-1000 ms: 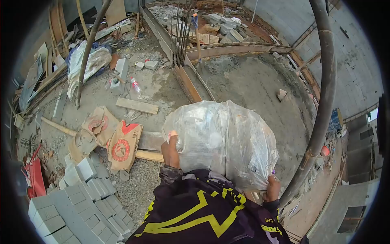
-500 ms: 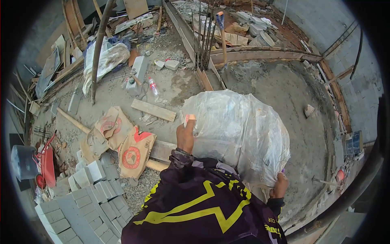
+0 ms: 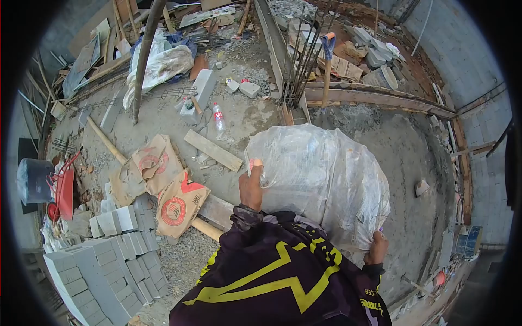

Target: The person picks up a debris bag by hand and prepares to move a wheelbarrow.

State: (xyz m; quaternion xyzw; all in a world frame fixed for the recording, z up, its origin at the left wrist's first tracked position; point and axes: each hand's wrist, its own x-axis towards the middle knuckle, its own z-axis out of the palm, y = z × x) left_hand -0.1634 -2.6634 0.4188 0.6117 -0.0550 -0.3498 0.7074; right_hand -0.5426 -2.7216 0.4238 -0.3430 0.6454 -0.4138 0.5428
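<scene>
A bulky bundle wrapped in whitish translucent plastic (image 3: 321,174) is held against the front of my body, above the ground. My left hand (image 3: 251,190) grips its left edge, the fingers closed on the plastic and the thumb side up. Lower down on the right, my right hand (image 3: 376,249) is closed on a gathered corner of the same wrapping. What lies inside the plastic is too blurred to tell. Below and left of the bundle, empty-looking brown paper bags (image 3: 176,204) lie across a wooden pole (image 3: 206,229).
Stacked grey blocks (image 3: 109,271) stand at the lower left, near a red wheelbarrow (image 3: 65,193). Upright rebar (image 3: 304,60) and a shovel (image 3: 327,65) stand beyond the bundle. A slanting pole (image 3: 142,62) rises at upper left. Wet concrete (image 3: 405,141) spreads to the right.
The whole scene has shifted down in view, and its upper part also rightward, as the camera tilted. Both hands keep their hold on the plastic bundle.
</scene>
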